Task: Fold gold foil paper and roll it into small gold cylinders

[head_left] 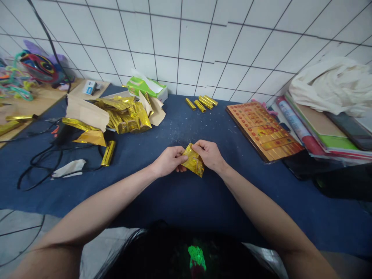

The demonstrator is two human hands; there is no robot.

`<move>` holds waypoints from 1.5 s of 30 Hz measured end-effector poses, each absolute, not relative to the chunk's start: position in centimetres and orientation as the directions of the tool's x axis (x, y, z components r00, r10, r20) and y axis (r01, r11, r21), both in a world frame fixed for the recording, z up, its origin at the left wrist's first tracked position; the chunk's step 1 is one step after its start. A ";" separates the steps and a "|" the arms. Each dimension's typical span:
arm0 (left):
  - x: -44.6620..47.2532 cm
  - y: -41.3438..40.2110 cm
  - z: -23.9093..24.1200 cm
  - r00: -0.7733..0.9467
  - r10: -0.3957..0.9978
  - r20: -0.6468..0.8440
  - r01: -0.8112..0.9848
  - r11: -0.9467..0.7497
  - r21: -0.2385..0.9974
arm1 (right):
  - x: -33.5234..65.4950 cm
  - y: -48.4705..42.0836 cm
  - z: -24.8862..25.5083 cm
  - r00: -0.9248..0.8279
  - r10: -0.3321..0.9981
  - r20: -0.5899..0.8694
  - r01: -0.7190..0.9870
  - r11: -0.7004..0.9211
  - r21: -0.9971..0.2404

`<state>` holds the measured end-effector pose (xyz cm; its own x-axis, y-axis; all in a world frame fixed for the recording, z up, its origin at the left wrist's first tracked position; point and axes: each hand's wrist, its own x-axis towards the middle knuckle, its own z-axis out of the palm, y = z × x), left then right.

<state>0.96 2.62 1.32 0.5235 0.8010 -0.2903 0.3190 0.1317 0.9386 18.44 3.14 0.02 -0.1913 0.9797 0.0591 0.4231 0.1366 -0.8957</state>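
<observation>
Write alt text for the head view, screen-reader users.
A person's left hand and right hand hold a piece of gold foil over a blue-covered table. Beyond lie small gold rolls; to the left, a heap of gold pieces and a green box; to the right, a flat orange printed stack.

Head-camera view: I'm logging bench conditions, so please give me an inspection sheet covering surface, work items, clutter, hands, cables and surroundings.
Surface: dark blue cover, pale specks.
Work items: gold foil piece in hand; short gold rolls near the wall.
Clutter: gold foil pile and green box at left; orange patterned stack at right.
Hands: left hand and right hand grip the foil piece with their fingers.
Cables: black cable looped at left.
Surroundings: white tiled wall behind.
</observation>
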 end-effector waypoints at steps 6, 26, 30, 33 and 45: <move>0.5 1.8 1.8 0.417 0.882 0.218 0.698 -0.465 0.544 | 18.7 4.6 0.1 -0.239 0.968 0.078 0.642 0.217 -0.735; 1.6 -1.7 0.7 0.827 0.559 0.060 0.561 -0.827 -0.017 | 17.5 6.4 -0.7 -0.238 0.950 0.200 0.956 0.266 -0.125; 1.6 -1.6 0.6 0.826 0.558 0.078 0.560 -0.829 -0.009 | 19.0 7.5 -0.4 -0.172 0.970 0.171 0.893 0.227 -0.389; 1.6 -1.6 0.4 0.823 0.559 0.098 0.561 -0.828 0.004 | 20.5 7.8 -0.1 -0.175 0.968 0.179 0.791 0.246 -0.560; 1.7 -1.8 0.8 0.828 0.557 0.061 0.560 -0.828 -0.024 | 20.5 5.8 0.4 -0.363 0.930 0.063 0.853 0.359 -0.380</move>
<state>1.67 -1.83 0.82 0.8279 0.5575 0.0614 0.5596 -0.8284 -0.0238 20.49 5.84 0.41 -0.3629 0.9297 0.0629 0.8526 0.3586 -0.3800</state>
